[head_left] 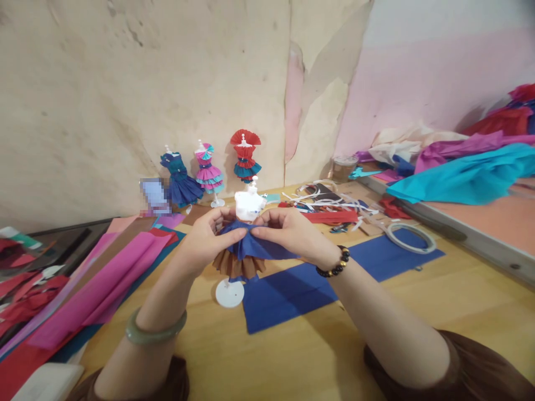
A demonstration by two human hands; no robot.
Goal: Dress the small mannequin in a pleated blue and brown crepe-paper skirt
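A small white mannequin on a round white base stands on the wooden table. It wears a brown pleated paper skirt with blue pleated paper over it. My left hand pinches the blue paper at the waist from the left. From the right, my right hand presses the same paper with closed fingers. I wear a green bangle on the left wrist and a dark bead bracelet on the right.
Three dressed mini mannequins stand by the wall. Blue paper sheets lie under my right arm. Pink and red sheets are at left. Paper scraps, a tape ring and heaped tissue paper sit at right.
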